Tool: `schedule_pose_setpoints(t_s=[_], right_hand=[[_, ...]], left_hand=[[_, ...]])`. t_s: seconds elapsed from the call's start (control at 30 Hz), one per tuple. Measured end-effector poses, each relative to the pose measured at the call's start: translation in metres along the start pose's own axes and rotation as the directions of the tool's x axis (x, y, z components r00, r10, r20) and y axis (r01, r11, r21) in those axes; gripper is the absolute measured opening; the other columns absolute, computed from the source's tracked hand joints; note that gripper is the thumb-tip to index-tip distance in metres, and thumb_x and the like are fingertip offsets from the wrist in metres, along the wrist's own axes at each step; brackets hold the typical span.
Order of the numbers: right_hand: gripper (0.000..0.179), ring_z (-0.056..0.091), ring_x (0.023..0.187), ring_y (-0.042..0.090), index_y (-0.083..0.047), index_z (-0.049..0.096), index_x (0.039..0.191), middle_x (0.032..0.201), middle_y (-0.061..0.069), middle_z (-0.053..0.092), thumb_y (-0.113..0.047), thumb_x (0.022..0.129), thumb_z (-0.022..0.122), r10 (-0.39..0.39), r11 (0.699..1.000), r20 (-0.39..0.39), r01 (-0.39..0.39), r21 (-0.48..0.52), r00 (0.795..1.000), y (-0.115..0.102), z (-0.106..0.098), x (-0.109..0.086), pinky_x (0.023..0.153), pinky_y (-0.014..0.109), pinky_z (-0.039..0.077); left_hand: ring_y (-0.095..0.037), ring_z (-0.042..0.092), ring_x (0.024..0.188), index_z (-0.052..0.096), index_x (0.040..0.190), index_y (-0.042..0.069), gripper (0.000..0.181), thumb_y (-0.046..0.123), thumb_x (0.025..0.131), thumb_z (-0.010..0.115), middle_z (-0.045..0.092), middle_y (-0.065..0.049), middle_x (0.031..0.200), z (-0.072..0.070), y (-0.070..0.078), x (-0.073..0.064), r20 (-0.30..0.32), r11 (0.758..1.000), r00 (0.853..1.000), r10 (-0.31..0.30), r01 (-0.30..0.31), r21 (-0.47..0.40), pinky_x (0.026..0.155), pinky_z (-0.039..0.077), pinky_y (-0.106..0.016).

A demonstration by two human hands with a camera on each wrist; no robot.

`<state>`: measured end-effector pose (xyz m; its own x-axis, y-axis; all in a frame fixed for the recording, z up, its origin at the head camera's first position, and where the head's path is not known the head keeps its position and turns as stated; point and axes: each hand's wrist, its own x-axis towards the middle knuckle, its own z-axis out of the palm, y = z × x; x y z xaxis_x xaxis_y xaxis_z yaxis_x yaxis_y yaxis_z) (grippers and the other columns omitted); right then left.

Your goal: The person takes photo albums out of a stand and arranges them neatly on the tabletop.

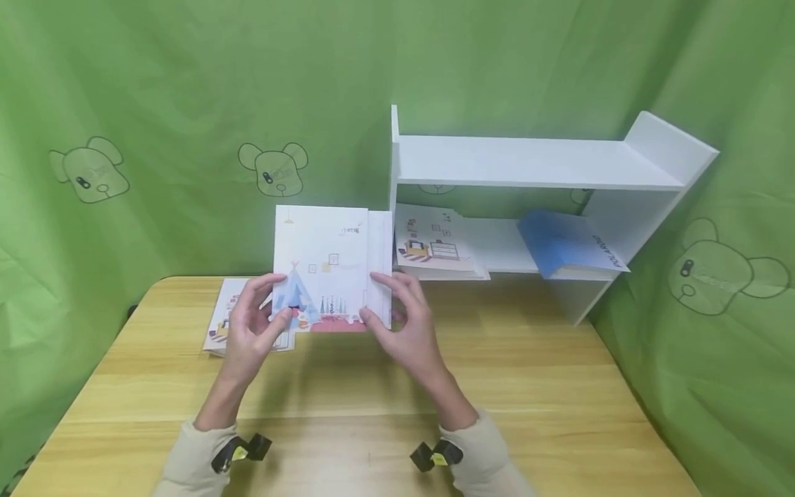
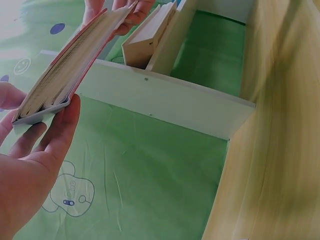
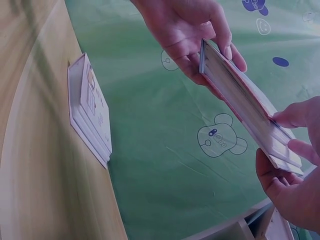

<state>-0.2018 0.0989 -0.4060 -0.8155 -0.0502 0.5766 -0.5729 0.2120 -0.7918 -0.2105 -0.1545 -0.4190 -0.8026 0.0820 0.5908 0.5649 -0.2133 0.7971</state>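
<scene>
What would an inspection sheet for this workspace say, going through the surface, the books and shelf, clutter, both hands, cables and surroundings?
Surface: wood-grain table, with an illustrated book on it, partly hidden behind the left hand.
Job's things: held book, tent picture on its cover, raised above the table; white shelf unit with a second illustrated book at the left of its lower shelf and a blue-and-white book at the right.
Clutter: nothing seen.
Hands: left hand and right hand grip opposite sides of the held book; a black device sits at the left wrist, another at the right.
Cables: nothing seen.
Surroundings: green curtain printed with animal faces.
</scene>
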Motion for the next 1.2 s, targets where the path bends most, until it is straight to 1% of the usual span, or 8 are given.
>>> schedule_pose_setpoints(t_s=[0.23, 0.4, 0.53, 0.73, 0.9, 1.03, 1.2], right_hand=[[0.058, 0.06, 0.113, 0.031, -0.01, 0.064, 0.137, 0.133, 0.014, 0.05, 0.003, 0.083, 0.081, -0.003, 1.0, -0.005, 0.003, 0.009, 1.0, 0.0, 0.006, 0.001, 0.083, 0.038, 0.064], [0.057, 0.06, 0.107, 0.028, -0.01, 0.065, 0.136, 0.132, 0.013, 0.051, 0.001, 0.083, 0.081, -0.003, 1.0, -0.011, 0.003, -0.014, 1.0, 0.001, 0.009, 0.002, 0.075, 0.034, 0.064], [0.055, 0.059, 0.104, 0.029, -0.01, 0.065, 0.136, 0.131, 0.014, 0.052, 0.0, 0.084, 0.081, -0.012, 1.0, -0.015, 0.011, -0.015, 1.0, 0.002, 0.011, 0.002, 0.071, 0.031, 0.062], [0.055, 0.058, 0.104, 0.027, -0.012, 0.065, 0.136, 0.131, 0.011, 0.052, 0.0, 0.084, 0.081, 0.007, 1.0, -0.016, -0.008, -0.025, 1.0, 0.004, 0.013, 0.003, 0.072, 0.031, 0.063], [0.057, 0.057, 0.104, 0.025, -0.013, 0.065, 0.136, 0.132, 0.01, 0.052, 0.0, 0.083, 0.082, 0.025, 0.999, -0.01, -0.026, -0.033, 1.0, 0.006, 0.014, 0.005, 0.074, 0.032, 0.063], [0.057, 0.057, 0.104, 0.027, -0.012, 0.065, 0.136, 0.133, 0.012, 0.051, 0.0, 0.083, 0.082, 0.033, 0.999, -0.014, -0.033, -0.027, 0.999, 0.008, 0.015, 0.005, 0.074, 0.037, 0.064], [0.056, 0.058, 0.106, 0.035, -0.006, 0.064, 0.136, 0.134, 0.018, 0.05, 0.004, 0.083, 0.081, 0.044, 0.999, -0.022, -0.044, -0.026, 0.999, 0.008, 0.016, 0.006, 0.076, 0.048, 0.064]], left_hand=[[-0.026, 0.062, 0.108, 0.044, 0.139, -0.013, 0.052, -0.023, 0.088, 0.052, 0.055, -0.021, 0.135, -0.004, 0.0, 0.001, -0.01, 1.0, 1.0, 0.004, -0.004, 0.004, 0.088, 0.06, -0.026], [-0.025, 0.062, 0.109, 0.045, 0.138, -0.013, 0.052, -0.024, 0.088, 0.052, 0.057, -0.02, 0.134, -0.006, 0.0, 0.001, -0.029, 1.0, 1.0, 0.009, -0.009, 0.0, 0.089, 0.059, -0.025], [-0.024, 0.063, 0.109, 0.045, 0.138, -0.014, 0.052, -0.024, 0.088, 0.052, 0.057, -0.02, 0.134, -0.007, -0.001, 0.001, -0.032, 1.0, 0.999, 0.012, -0.012, 0.0, 0.089, 0.059, -0.025], [-0.024, 0.062, 0.11, 0.044, 0.139, -0.013, 0.052, -0.023, 0.089, 0.052, 0.056, -0.02, 0.136, -0.009, -0.003, 0.002, -0.027, 1.0, 1.0, 0.009, -0.009, 0.008, 0.09, 0.059, -0.025], [-0.024, 0.062, 0.11, 0.044, 0.139, -0.013, 0.052, -0.024, 0.089, 0.052, 0.055, -0.02, 0.136, -0.009, -0.005, 0.001, -0.038, 1.0, 0.999, 0.005, -0.004, 0.013, 0.09, 0.059, -0.025], [-0.024, 0.062, 0.11, 0.044, 0.14, -0.013, 0.053, -0.024, 0.088, 0.052, 0.054, -0.021, 0.136, -0.009, -0.007, 0.001, -0.041, 1.0, 0.999, -0.002, 0.002, 0.011, 0.091, 0.059, -0.026], [-0.024, 0.062, 0.109, 0.044, 0.139, -0.013, 0.053, -0.024, 0.088, 0.052, 0.055, -0.02, 0.135, -0.009, -0.01, 0.002, -0.041, 1.0, 0.999, 0.0, 0.0, 0.009, 0.091, 0.059, -0.026]])
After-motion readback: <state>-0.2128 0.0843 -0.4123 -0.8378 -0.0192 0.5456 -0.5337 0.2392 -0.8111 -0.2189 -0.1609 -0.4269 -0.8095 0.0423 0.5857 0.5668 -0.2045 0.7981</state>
